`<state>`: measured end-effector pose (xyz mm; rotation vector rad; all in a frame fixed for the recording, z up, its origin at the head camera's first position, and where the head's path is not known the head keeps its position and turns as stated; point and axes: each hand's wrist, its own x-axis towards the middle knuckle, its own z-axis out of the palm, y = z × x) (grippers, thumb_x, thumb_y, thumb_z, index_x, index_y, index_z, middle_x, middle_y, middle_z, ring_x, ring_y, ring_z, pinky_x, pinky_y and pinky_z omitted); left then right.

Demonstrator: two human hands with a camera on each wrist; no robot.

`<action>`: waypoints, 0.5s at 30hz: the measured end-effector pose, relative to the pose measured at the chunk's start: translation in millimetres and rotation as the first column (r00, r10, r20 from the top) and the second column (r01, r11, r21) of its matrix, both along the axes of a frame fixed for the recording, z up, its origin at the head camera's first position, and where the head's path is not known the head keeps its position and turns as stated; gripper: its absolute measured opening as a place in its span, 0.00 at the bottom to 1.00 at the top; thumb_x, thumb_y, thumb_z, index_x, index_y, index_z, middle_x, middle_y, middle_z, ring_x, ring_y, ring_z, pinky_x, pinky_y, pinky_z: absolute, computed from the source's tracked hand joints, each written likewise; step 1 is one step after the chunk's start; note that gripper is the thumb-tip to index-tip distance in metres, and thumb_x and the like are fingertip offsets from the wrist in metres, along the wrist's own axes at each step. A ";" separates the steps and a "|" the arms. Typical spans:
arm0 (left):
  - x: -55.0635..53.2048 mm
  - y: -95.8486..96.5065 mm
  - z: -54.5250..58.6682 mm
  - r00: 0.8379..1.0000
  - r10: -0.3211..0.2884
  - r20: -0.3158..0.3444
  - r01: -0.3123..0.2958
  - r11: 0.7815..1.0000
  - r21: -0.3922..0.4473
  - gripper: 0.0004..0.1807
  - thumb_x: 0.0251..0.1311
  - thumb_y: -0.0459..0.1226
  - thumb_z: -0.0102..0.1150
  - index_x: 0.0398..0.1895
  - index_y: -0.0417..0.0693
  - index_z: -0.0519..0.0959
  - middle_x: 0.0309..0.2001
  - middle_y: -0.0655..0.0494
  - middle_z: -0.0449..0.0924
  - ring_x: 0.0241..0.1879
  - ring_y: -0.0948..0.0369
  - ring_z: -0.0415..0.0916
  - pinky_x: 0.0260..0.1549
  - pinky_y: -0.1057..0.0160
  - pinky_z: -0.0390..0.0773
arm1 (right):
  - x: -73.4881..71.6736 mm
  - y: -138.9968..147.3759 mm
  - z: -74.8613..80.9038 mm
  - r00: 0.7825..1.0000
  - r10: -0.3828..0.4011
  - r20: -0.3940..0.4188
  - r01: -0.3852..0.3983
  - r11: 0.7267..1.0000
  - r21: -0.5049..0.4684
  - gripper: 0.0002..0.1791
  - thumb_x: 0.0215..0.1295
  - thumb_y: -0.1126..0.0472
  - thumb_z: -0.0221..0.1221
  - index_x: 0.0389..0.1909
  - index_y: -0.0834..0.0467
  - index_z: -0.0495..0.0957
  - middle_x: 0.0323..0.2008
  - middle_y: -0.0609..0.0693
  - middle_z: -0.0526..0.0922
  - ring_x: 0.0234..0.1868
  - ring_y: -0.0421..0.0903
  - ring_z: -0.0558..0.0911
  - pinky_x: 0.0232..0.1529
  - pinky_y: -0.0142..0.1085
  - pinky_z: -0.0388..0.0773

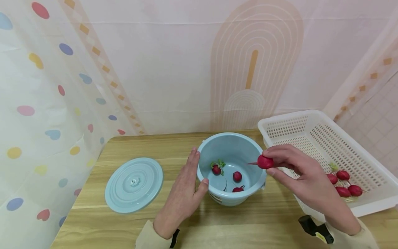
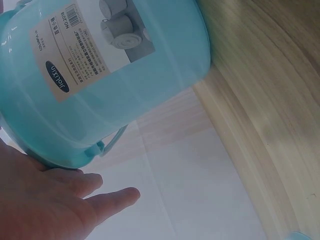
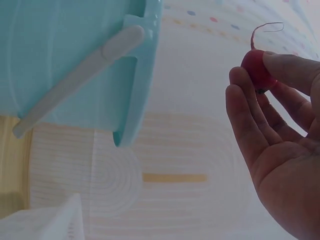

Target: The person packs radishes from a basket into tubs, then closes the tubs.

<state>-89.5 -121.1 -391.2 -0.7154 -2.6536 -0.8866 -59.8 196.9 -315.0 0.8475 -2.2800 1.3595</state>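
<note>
1. Right now, a round, glossy red radish [image 1: 265, 162] hangs by the right rim of the smooth blue bucket [image 1: 231, 150], its thin root pointing left over the opening.
2. The right hand [image 1: 306, 180] pinches it; the left hand [image 1: 186, 190], apart, lies straight-fingered against the bucket's left side.
3. Rightward, a white slotted plastic basket [image 1: 351, 147]; leftward, a ridged, round lid [image 1: 134, 185].
</note>
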 end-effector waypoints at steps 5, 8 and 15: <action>-0.2 0.3 0.2 1.000 -0.003 -0.003 0.003 1.000 0.002 0.42 0.72 0.46 0.47 0.83 0.39 0.49 0.84 0.48 0.43 0.80 0.50 0.49 0.73 0.39 0.60 | -5.3 -9.4 -4.6 0.999 0.020 -0.035 -0.019 1.000 0.024 0.31 0.52 0.82 0.69 0.56 0.55 0.83 0.52 0.48 0.83 0.51 0.40 0.83 0.50 0.28 0.83; -0.1 0.3 0.5 1.000 -0.001 -0.001 0.001 1.000 0.002 0.42 0.72 0.46 0.47 0.83 0.39 0.49 0.84 0.49 0.43 0.80 0.50 0.50 0.73 0.39 0.60 | -9.0 -14.1 -7.8 0.998 0.020 -0.051 -0.018 0.999 0.044 0.30 0.54 0.80 0.70 0.58 0.54 0.82 0.53 0.47 0.83 0.50 0.39 0.83 0.50 0.27 0.82; 0.0 0.0 0.4 1.000 -0.001 -0.001 0.001 1.000 0.004 0.42 0.72 0.46 0.48 0.83 0.40 0.49 0.84 0.50 0.42 0.80 0.49 0.50 0.73 0.40 0.60 | -15.6 -22.4 -10.7 0.999 0.001 -0.050 0.004 0.995 0.102 0.28 0.58 0.76 0.70 0.57 0.51 0.82 0.54 0.44 0.83 0.47 0.39 0.85 0.52 0.25 0.80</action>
